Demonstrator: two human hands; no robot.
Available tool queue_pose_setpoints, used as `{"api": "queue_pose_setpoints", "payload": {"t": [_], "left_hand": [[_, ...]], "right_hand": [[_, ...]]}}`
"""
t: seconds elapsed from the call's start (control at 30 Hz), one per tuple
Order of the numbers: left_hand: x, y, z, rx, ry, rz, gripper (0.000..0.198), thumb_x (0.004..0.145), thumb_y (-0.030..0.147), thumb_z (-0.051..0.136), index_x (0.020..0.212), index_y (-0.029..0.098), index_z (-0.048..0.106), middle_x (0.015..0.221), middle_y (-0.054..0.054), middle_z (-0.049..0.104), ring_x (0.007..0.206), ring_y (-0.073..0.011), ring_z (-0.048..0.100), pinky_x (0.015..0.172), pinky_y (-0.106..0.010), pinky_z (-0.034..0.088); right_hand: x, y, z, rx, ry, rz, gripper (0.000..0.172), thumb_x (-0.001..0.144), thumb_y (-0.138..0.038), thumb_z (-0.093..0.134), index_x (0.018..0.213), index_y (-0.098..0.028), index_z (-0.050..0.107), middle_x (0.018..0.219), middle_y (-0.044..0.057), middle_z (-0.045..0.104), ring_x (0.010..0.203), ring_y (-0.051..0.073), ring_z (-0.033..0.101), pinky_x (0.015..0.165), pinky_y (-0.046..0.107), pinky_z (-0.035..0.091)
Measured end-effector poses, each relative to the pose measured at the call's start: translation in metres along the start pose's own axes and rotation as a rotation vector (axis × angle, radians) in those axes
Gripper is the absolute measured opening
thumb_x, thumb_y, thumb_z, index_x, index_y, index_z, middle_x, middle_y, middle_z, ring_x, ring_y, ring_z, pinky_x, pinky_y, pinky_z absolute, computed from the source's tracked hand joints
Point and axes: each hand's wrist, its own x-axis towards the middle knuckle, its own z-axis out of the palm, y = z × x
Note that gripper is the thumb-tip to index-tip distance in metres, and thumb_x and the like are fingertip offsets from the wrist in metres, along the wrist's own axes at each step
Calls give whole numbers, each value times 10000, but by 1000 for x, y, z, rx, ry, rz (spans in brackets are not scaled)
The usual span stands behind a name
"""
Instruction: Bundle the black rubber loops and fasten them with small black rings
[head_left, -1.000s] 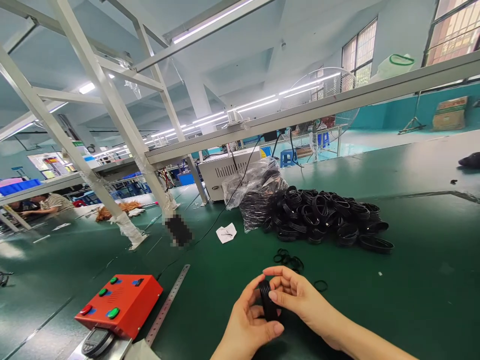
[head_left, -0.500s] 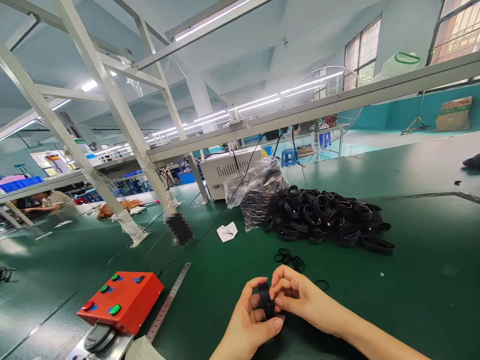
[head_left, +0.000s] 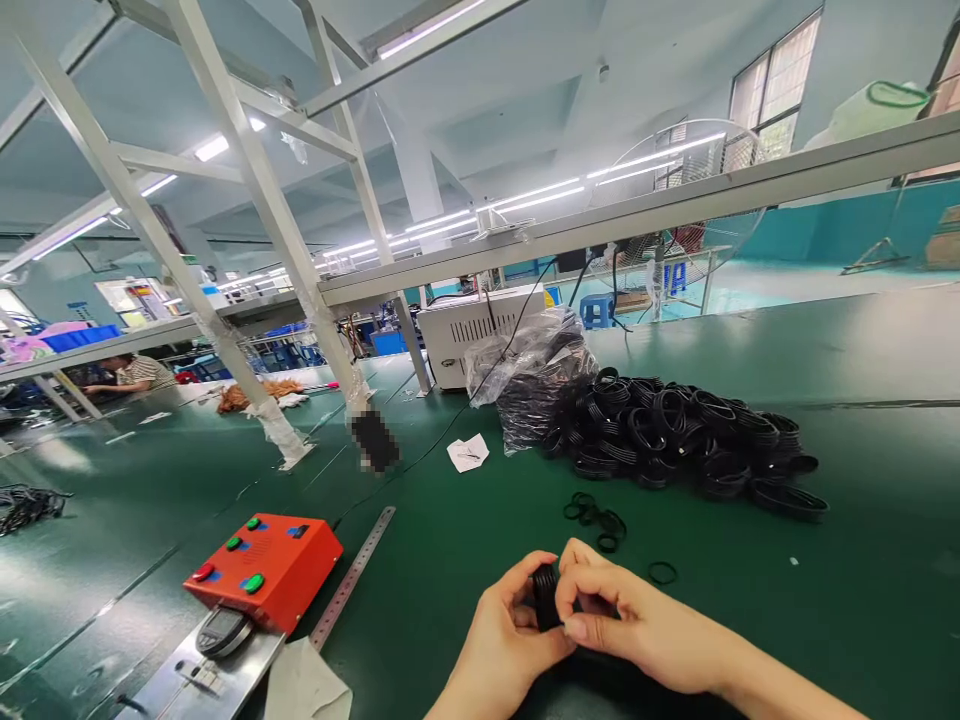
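Observation:
My left hand (head_left: 502, 635) is wrapped round a small stack of black rings (head_left: 545, 597), with the thumb below and the fingers above and behind. From the right, my right hand (head_left: 634, 620) pinches at the near edge of the same stack; its fingertips partly hide the rings. Just beyond the hands, several small loose black rings (head_left: 598, 520) lie in a cluster on the green table, and a single thin ring (head_left: 663, 573) lies to their right. Farther back is a large pile of bundled black loops (head_left: 675, 432).
A clear plastic bag (head_left: 536, 365) of black loops leans by a white metal box (head_left: 450, 345). To the left are a red button box (head_left: 274, 570), a steel ruler (head_left: 352, 580), a metal fixture with a gauge (head_left: 223, 632) and a white paper (head_left: 468, 453). A shelf beam (head_left: 600, 225) crosses above.
The view has turned slightly left, so the scene sits farther right. Both hands stay on the stack of rings; my right fingers have closed in and cover more of its right side.

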Motion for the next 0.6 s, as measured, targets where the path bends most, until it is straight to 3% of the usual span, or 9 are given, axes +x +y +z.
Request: {"api": "queue_pose_setpoints", "payload": {"t": [0.17, 0.3, 0.5, 0.6], "left_hand": [[0, 1, -1, -75, -9, 18, 603, 621, 173, 862, 1172, 242, 629, 946, 0, 690, 719, -78, 616, 668, -188, 479], [1, -4, -3, -153, -30, 23, 657, 558, 176, 898, 1159, 238, 637, 993, -43, 718, 827, -159, 672, 772, -284, 534], [2, 0, -6, -150, -31, -37, 724, 533, 200, 917, 1190, 244, 617, 1024, -73, 735, 786, -170, 706, 721, -264, 548], [2, 3, -6, -172, -36, -66, 750, 565, 282, 907, 1239, 248, 580, 973, -60, 734, 752, -146, 687, 720, -272, 560]], "right_hand": [[-1, -4, 3, 28, 31, 95, 346, 909, -548, 512, 783, -226, 519, 836, -23, 402, 733, 156, 392, 671, 284, 361], [2, 6, -3, 7, 79, 169, 379, 891, -573, 496, 748, -222, 492, 799, -26, 405, 724, 161, 386, 670, 289, 354], [3, 8, -6, 78, 136, 154, 119, 851, -337, 576, 865, -225, 540, 731, -44, 445, 677, 143, 398, 628, 266, 359], [2, 5, -3, 62, 92, 193, 124, 755, -228, 666, 840, -216, 576, 685, -61, 448, 621, 121, 388, 570, 244, 332]]}}
